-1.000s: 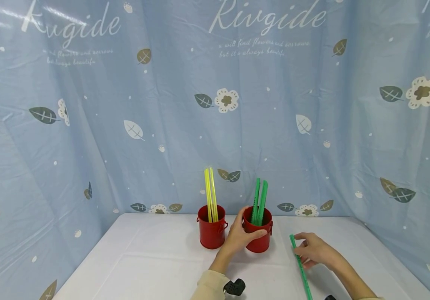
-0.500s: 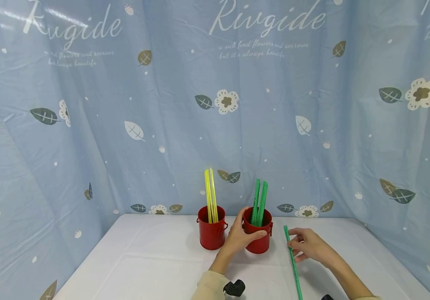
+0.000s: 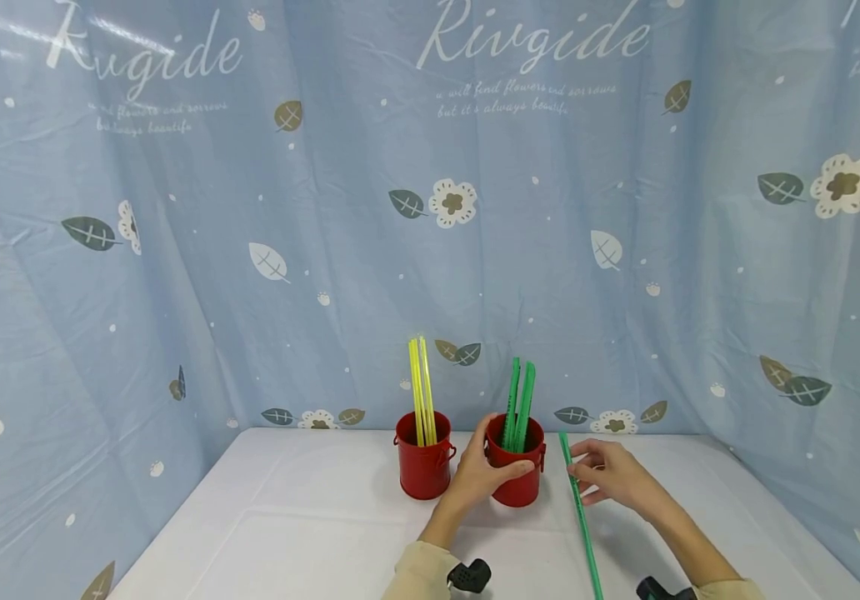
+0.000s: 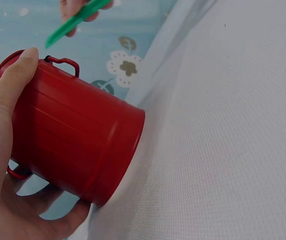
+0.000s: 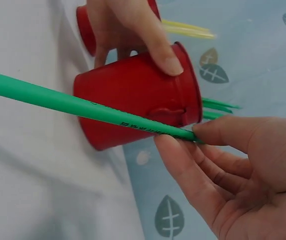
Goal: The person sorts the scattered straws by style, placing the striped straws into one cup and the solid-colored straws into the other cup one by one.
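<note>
My left hand (image 3: 475, 477) grips the right-hand red metal bucket (image 3: 517, 492) from its left side, thumb across the front near the rim. Several green sticks (image 3: 523, 408) stand in that bucket. In the left wrist view, the thumb lies along the wall of the red bucket (image 4: 78, 125), with the other fingers behind it. My right hand (image 3: 613, 477) pinches a long, slim green stick (image 3: 584, 525) near its upper end, between thumb and fingers. Black lettering marks this green stick (image 5: 58, 100) in the right wrist view. The stick is outside the bucket, to its right.
Another red bucket (image 3: 424, 475) stands left of the gripped one and holds several yellow sticks (image 3: 422, 392). A white cloth (image 3: 302, 517) covers the table. Behind it hangs a blue curtain (image 3: 355, 250) printed with leaves and flowers.
My right hand has moved left and upward in the head view, bringing the green stick closer to the right-hand bucket. The left hand and both buckets have stayed in place.
</note>
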Demonstrator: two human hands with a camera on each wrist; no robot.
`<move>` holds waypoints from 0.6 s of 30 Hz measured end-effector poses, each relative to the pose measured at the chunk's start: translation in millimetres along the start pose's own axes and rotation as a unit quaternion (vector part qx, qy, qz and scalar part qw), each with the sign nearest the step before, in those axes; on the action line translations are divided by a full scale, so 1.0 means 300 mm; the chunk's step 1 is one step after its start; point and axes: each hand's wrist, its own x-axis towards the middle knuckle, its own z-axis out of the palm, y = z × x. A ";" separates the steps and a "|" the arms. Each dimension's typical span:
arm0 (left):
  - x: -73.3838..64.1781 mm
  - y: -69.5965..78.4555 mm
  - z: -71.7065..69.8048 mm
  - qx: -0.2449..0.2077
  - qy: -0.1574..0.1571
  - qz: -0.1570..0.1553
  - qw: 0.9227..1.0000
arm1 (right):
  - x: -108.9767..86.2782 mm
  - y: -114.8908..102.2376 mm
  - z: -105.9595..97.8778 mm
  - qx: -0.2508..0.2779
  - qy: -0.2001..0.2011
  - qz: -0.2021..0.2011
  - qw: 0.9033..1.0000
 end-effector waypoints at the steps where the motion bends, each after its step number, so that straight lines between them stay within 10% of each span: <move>1: 0.001 -0.001 0.000 0.000 0.001 -0.001 1.000 | 0.004 -0.007 -0.002 0.000 0.005 -0.007 1.000; 18: -0.002 0.006 0.001 0.003 0.005 -0.007 1.000 | 0.071 -0.128 -0.041 -0.021 0.144 -0.081 0.986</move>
